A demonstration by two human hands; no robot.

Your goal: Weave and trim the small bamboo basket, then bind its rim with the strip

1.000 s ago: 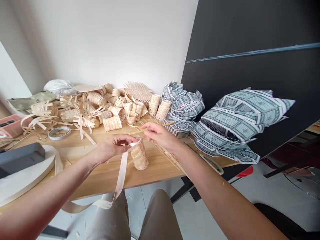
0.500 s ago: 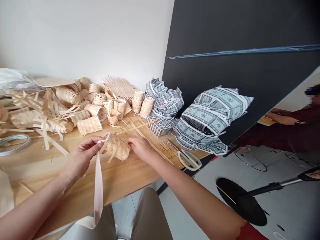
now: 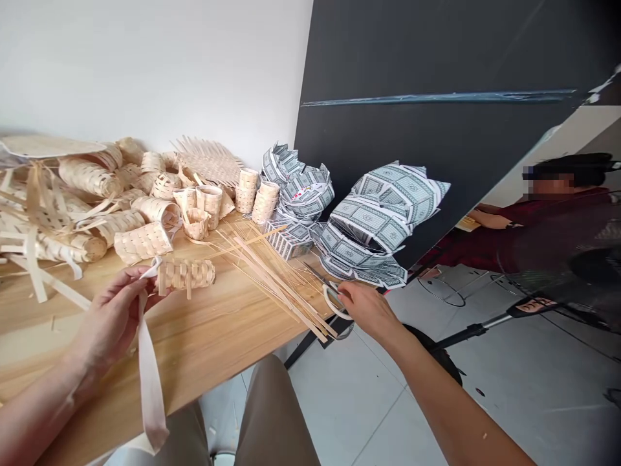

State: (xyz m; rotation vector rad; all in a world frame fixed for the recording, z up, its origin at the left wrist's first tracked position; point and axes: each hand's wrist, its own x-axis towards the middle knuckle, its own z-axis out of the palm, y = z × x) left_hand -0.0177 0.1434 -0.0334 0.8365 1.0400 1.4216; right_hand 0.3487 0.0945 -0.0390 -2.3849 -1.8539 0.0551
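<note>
Our right hand (image 3: 365, 305) has left the woven basket (image 3: 187, 274) and now grips the scissors (image 3: 332, 299); left fingers (image 3: 127, 285) pinch its untrimmed strip (image 3: 148, 369).

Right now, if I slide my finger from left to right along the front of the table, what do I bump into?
Left hand → ribbon → small woven basket → thin sticks → scissors → right hand.
</note>
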